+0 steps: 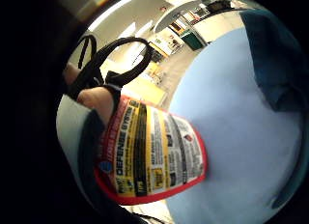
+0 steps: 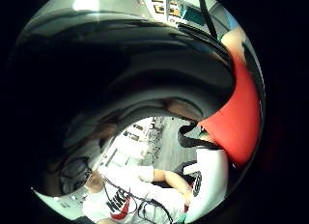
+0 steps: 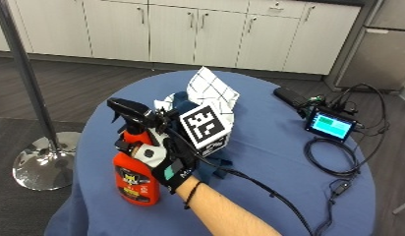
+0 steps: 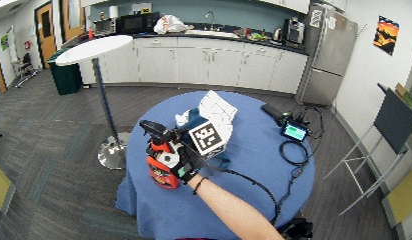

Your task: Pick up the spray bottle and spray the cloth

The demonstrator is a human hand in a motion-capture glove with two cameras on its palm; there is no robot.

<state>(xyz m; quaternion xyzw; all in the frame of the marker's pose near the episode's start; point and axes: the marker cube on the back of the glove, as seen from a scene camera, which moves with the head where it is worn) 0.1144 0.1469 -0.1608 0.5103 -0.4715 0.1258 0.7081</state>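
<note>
On a round table covered with a blue tablecloth (image 3: 268, 147), the gloved right hand (image 3: 168, 162) is wrapped around the neck of a red spray bottle (image 3: 133, 169), fingers curled round it just under the black trigger head (image 3: 127, 109). The bottle is upright near the table's 8 o'clock edge as the outside view shows it, its base at or just above the tablecloth; contact there cannot be made out. The nozzle points toward 10 o'clock, away from the person. The forearm reaches in from 5 o'clock. Just behind the hand, toward 1 o'clock from the bottle, lies the cloth (image 3: 212, 96): a crumpled heap with a white, dark-gridded part uppermost and a dark teal part beneath it. The little finger side palm view shows the bottle's red-bordered yellow and white label (image 1: 152, 154) close to the palm, with the blue tablecloth beyond it and a dark teal fold of the cloth beside it. The thumb side palm view is mostly filled by the dark curve of the trigger head and a red patch of the bottle's shoulder. At the table's 2 o'clock side sits a small screen (image 3: 330, 124) with cables, and a black remote-like object (image 3: 291, 96) lies beside it.
</note>
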